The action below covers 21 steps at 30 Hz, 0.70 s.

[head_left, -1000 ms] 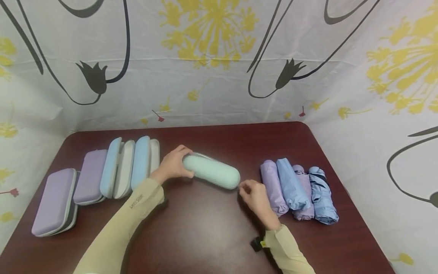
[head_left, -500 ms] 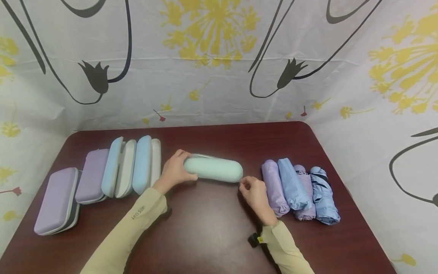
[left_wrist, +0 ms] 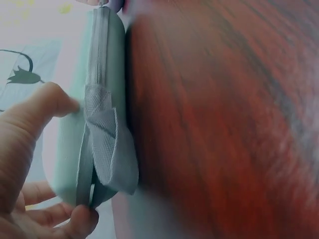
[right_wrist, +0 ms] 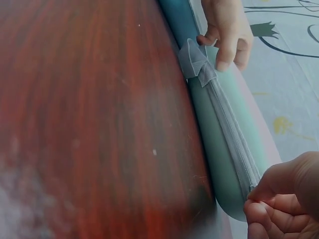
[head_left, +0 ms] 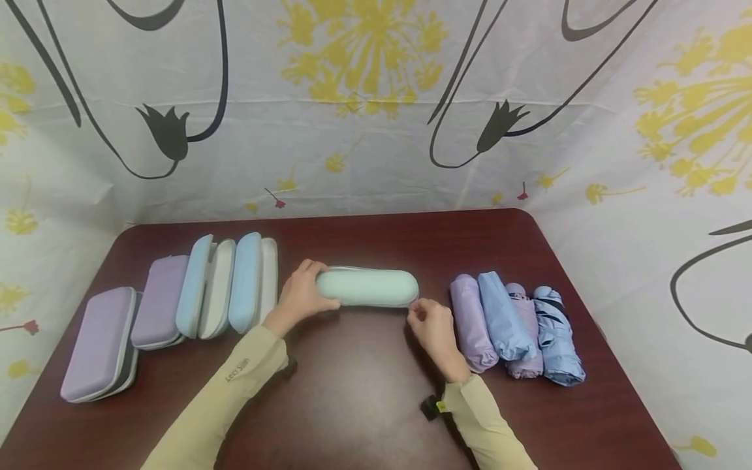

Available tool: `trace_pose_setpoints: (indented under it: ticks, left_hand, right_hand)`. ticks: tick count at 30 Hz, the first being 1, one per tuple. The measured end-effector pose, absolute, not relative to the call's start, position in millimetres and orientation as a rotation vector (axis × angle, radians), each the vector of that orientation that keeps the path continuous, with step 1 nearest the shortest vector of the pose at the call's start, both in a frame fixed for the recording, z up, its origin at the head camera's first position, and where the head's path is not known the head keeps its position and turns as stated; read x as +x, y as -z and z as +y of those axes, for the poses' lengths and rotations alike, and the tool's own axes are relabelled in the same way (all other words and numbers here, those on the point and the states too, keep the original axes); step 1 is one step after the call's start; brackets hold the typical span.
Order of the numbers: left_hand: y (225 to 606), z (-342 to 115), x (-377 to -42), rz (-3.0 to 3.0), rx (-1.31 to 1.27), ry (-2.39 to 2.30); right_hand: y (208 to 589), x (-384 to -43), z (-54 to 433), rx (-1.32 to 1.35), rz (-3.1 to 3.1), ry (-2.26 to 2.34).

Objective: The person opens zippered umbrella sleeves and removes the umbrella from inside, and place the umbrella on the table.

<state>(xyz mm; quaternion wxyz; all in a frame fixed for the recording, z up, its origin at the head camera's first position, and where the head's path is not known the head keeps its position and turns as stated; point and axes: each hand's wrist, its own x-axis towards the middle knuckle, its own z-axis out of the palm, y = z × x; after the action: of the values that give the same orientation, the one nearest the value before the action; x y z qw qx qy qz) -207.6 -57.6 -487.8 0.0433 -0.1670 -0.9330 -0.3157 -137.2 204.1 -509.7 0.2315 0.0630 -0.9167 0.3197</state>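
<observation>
A mint-green hard zip case lies near the middle of the table, its long side facing me. My left hand grips its left end, thumb on the near side and fingers round the far end. In the left wrist view a grey zipper runs along the side, with a grey fabric loop near the gripped end; a narrow gap shows there. At the right end my right hand pinches the zipper pull between thumb and forefinger. The pull is mostly hidden by the fingertips.
On the left stand two light-blue cases, partly open, and two purple cases. Several folded umbrellas, purple and blue among them, lie side by side on the right. A patterned cloth hangs behind the table.
The green case has turned, its right end swinging away from me, so it now lies nearly level across the view. My right hand has moved slightly away from me, staying at that end.
</observation>
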Motion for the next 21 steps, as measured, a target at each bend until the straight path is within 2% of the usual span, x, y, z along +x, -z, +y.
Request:
trace_pose_setpoints:
  ticks: [10, 21]
  left_hand:
    - [490.2, -78.0, -214.8, -2.806, -0.776, 1.215]
    - [496.2, -75.2, -214.8, -2.779, -0.725, 1.169]
  right_hand:
    - [507.1, -142.6, 206.4, 0.116, -2.546, -0.892]
    - [509.3, -142.3, 202.2, 0.118, -2.539, -0.876]
